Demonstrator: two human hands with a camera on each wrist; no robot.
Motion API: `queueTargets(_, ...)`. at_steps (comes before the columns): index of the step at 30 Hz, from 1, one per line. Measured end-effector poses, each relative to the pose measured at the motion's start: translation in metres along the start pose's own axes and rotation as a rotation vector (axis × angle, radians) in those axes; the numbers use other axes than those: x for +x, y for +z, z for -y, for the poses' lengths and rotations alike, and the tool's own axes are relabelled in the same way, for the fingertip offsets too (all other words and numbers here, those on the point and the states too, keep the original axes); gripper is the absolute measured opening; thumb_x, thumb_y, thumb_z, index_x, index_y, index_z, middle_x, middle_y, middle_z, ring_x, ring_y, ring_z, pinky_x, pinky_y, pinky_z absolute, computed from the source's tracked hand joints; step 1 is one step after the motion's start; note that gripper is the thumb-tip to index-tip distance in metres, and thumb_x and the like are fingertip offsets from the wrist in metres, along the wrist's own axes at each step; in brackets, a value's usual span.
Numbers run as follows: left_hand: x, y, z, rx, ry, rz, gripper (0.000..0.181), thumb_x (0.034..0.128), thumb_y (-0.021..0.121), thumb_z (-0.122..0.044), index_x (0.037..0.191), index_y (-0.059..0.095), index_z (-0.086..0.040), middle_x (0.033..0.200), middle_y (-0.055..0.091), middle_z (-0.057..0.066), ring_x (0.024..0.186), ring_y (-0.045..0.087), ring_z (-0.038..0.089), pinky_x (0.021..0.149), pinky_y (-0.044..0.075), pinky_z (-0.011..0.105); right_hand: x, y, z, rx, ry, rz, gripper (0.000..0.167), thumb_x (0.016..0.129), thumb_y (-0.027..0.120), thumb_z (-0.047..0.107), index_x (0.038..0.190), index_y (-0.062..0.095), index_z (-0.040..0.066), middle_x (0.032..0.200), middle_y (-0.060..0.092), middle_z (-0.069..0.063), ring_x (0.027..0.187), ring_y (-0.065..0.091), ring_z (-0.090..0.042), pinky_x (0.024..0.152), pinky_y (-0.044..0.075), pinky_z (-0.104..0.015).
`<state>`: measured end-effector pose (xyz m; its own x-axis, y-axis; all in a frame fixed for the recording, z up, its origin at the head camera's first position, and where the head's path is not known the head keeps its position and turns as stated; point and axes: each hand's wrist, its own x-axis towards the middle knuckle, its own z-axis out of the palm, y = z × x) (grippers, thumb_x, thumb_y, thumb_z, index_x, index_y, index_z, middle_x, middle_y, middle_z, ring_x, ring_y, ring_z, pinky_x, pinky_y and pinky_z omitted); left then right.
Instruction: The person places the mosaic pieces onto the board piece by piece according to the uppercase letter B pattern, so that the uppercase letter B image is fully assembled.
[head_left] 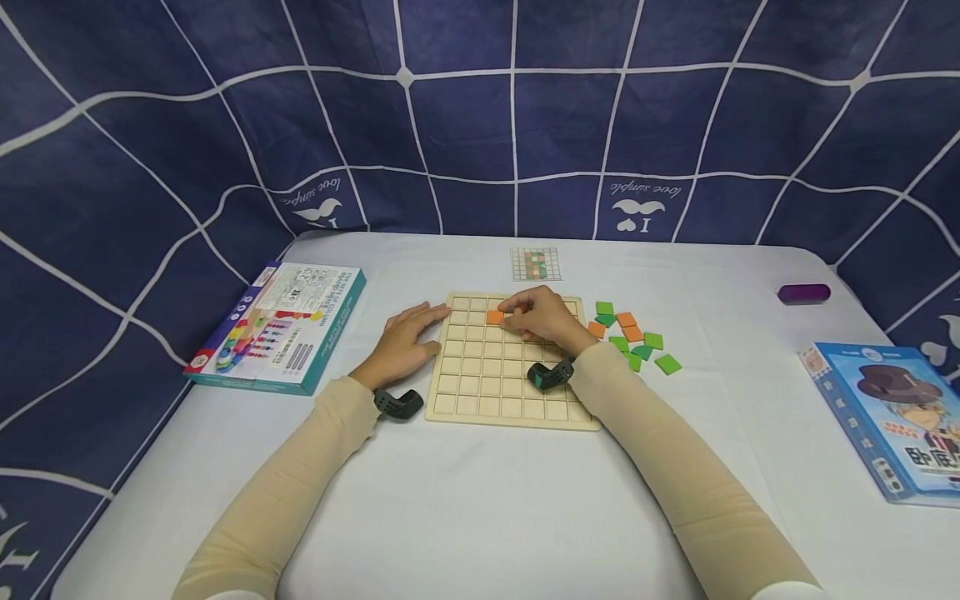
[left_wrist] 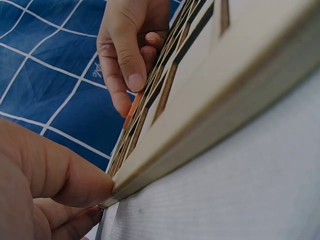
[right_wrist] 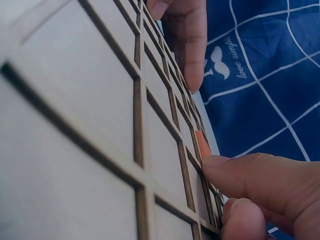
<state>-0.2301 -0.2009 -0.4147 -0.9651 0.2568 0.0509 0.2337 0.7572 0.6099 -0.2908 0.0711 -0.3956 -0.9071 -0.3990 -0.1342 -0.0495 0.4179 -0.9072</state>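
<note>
A pale wooden grid board (head_left: 489, 407) lies flat on the white table. My right hand (head_left: 545, 317) is over its far part, pinching an orange square tile (head_left: 494, 317) between thumb and index finger at a cell near the far edge. In the right wrist view the thumb touches the orange tile (right_wrist: 202, 145); its far side is hidden. My left hand (head_left: 405, 342) rests at the board's left side with fingers extended, their tips touching the edge (left_wrist: 116, 192). Loose orange tiles (head_left: 626, 319) and green tiles (head_left: 667, 364) lie right of the board.
A small pattern card (head_left: 536, 264) lies beyond the board. At the left is a boxed game (head_left: 288, 325); at the right, a blue box (head_left: 892, 417) and a purple cylinder-like object (head_left: 804, 293). A dark blue checked cloth (head_left: 465, 108) hangs behind the table.
</note>
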Motion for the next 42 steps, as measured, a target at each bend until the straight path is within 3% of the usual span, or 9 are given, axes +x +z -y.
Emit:
queueTargets(13, -0.001, -0.001, -0.002, 0.006, 0.003, -0.003, 0.066, 0.0957, 0.061, -0.012, 0.160, 0.050, -0.003, 0.170, 0.044, 0.011, 0.164, 0.025, 0.034, 0.132, 0.012, 0.056, -0.004, -0.005, 0.001, 0.068, -0.024, 0.023, 0.031, 0.099, 0.079, 0.007, 0.128, 0.075, -0.004, 0.089, 0.060, -0.004, 0.060, 0.058, -0.010, 0.058, 0.055, -0.020)
queueTargets(23, -0.001, -0.001, -0.003, 0.000, 0.006, 0.002, 0.067, 0.0954, 0.061, -0.012, 0.161, 0.050, -0.003, 0.171, 0.043, 0.012, 0.164, 0.025, 0.034, 0.132, 0.011, 0.055, -0.013, -0.032, 0.000, 0.197, -0.059, 0.066, 0.039, 0.107, 0.067, 0.011, 0.142, 0.066, -0.005, 0.102, 0.066, -0.014, 0.075, 0.061, -0.014, 0.070, 0.060, -0.024)
queueTargets(27, -0.001, -0.001, -0.001, -0.007, 0.003, 0.002, 0.068, 0.0949, 0.061, -0.012, 0.161, 0.050, -0.004, 0.170, 0.043, 0.011, 0.164, 0.024, 0.033, 0.132, 0.011, 0.055, -0.018, -0.048, -0.002, 0.194, -0.088, 0.004, 0.041, 0.109, 0.065, 0.014, 0.143, 0.064, -0.008, 0.106, 0.065, -0.019, 0.076, 0.060, -0.015, 0.068, 0.058, -0.025)
queueTargets(34, -0.001, 0.001, 0.001, -0.017, 0.013, -0.004, 0.068, 0.0944, 0.061, -0.012, 0.161, 0.050, -0.003, 0.170, 0.044, 0.013, 0.164, 0.025, 0.034, 0.132, 0.011, 0.056, -0.027, -0.076, -0.011, 0.181, -0.086, -0.129, 0.043, 0.109, 0.064, 0.019, 0.143, 0.062, -0.009, 0.113, 0.071, -0.011, 0.079, 0.063, -0.016, 0.074, 0.056, -0.025)
queueTargets(42, 0.001, 0.002, 0.003, -0.008, 0.013, -0.011, 0.067, 0.0949, 0.060, -0.012, 0.161, 0.050, -0.003, 0.170, 0.045, 0.013, 0.164, 0.025, 0.035, 0.131, 0.012, 0.057, -0.034, -0.106, -0.030, 0.150, -0.072, -0.250, 0.044, 0.108, 0.066, 0.021, 0.142, 0.064, -0.006, 0.100, 0.073, 0.000, 0.078, 0.061, -0.013, 0.064, 0.050, -0.021)
